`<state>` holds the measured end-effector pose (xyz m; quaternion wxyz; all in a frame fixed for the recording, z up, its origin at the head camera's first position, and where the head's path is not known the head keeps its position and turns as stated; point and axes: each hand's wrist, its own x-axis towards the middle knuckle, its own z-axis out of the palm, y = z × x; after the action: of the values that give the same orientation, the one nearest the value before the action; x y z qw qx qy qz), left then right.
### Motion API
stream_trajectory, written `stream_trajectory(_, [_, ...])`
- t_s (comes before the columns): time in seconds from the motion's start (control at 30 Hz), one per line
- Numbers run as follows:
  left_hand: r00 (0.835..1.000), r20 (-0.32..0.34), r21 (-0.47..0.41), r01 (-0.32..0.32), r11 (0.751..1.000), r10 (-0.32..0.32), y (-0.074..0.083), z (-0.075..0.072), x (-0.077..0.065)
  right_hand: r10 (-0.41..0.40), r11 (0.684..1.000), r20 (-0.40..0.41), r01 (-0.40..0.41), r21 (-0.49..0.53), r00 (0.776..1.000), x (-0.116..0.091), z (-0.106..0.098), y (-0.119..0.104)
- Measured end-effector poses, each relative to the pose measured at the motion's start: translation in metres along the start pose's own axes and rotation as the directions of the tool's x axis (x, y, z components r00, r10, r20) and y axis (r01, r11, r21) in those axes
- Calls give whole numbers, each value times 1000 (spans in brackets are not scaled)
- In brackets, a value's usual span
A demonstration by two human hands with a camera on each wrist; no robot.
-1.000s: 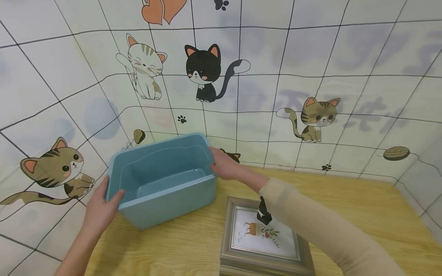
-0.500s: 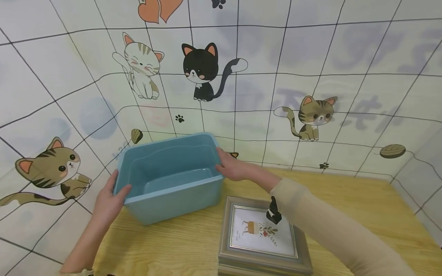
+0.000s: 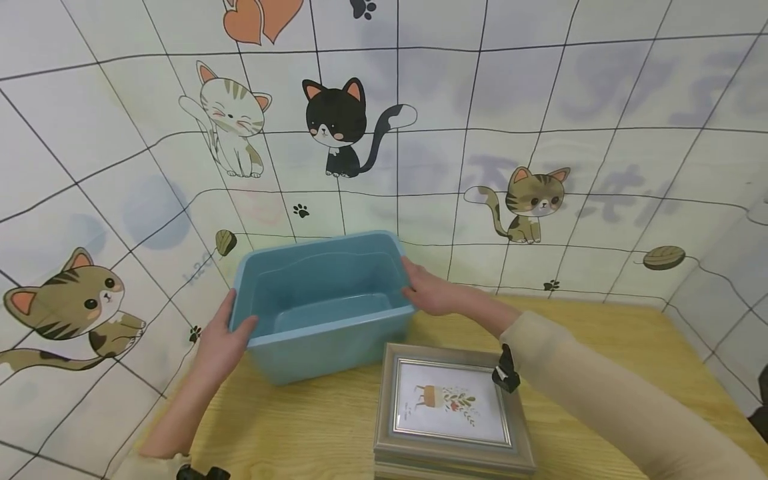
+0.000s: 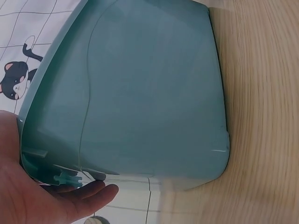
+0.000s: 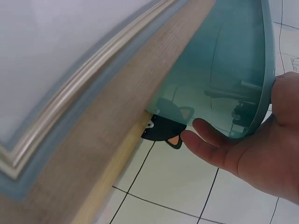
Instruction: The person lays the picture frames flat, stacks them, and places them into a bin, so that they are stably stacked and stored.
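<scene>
A blue plastic bin [image 3: 330, 350] with nothing in it sits on the wooden table near the back wall, slightly askew. My left hand [image 3: 219, 347] holds its left end, thumb over the rim and fingers outside. At the opposite end, my right hand [image 3: 433, 291] grips the rim the same way. The left wrist view has the bin's long wall [image 4: 154, 93] close up, with the left hand [image 4: 37, 186] at its corner. In the right wrist view, fingers of the right hand [image 5: 261, 154] reach beneath the bin's rim [image 5: 268, 51].
A stack of picture frames [image 3: 450, 407], the top one bearing a plant print, lies just right of the bin's front corner. The wooden tabletop [image 3: 600, 347] extends to the right. Behind and at both sides stands a tile-patterned wall covering [image 3: 432, 160] with cartoon cats.
Both hands have shifted the bin to the right, closer to the frame stack and farther from the left wall. The head view has turned slightly to the right.
</scene>
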<state>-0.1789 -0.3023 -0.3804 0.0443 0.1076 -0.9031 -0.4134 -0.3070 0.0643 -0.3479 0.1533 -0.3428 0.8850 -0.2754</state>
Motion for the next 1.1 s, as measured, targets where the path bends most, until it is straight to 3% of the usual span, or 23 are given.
stream_trajectory(0.43, [998,-10,-61,-66,996,66,18,22,5,-16,1000,-17,16,14,1000,-22,-14,21])
stream_trajectory(0.67, [994,5,-61,-108,992,108,32,41,14,58,998,-25,-58,-9,998,-40,-22,34])
stream_trajectory(0.9, [987,10,-82,-157,984,158,41,60,22,78,997,-64,-79,-10,995,-59,-28,47])
stream_trajectory(1.1, [983,18,-119,-182,976,185,52,76,28,117,992,-95,-112,56,989,-77,-31,57])
